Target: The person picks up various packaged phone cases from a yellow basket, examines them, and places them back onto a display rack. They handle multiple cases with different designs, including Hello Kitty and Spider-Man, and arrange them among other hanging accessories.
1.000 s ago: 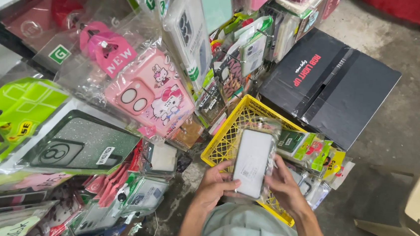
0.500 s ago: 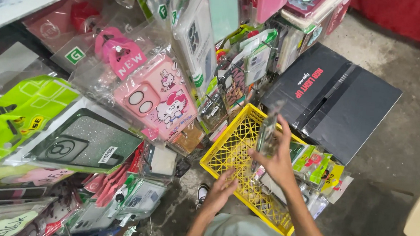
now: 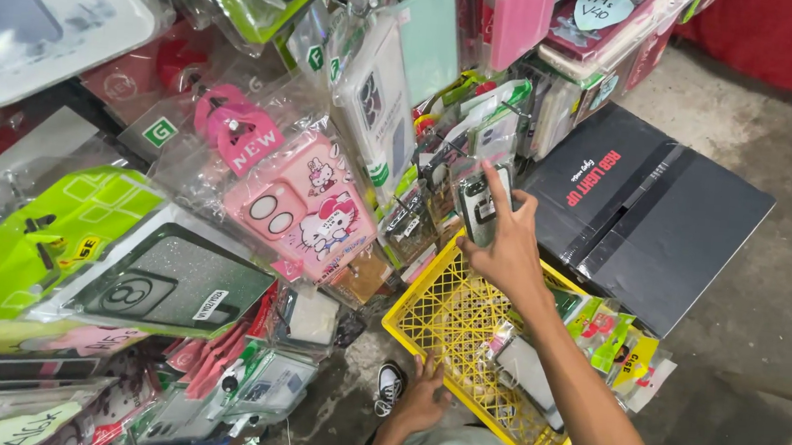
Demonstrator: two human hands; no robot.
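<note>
My right hand (image 3: 505, 245) is raised over the yellow plastic crate (image 3: 426, 321) and grips a phone case in a clear packet (image 3: 478, 204), holding it up against the hanging packets on the display. My left hand (image 3: 424, 396) rests low on the near rim of the crate, fingers spread on the yellow lattice. Inside the crate lie several more packeted cases (image 3: 535, 370), some green and yellow.
Hanging packets of phone cases crowd the left and top, including a pink cartoon case (image 3: 308, 208) and a dark glitter case (image 3: 170, 280). A large black cardboard box (image 3: 651, 210) lies on the concrete floor. A black and white shoe (image 3: 389, 384) shows below the crate.
My right hand lifted the packeted case from in front of me up and away to the hanging display. My left hand let go of it and dropped to the crate's rim.
</note>
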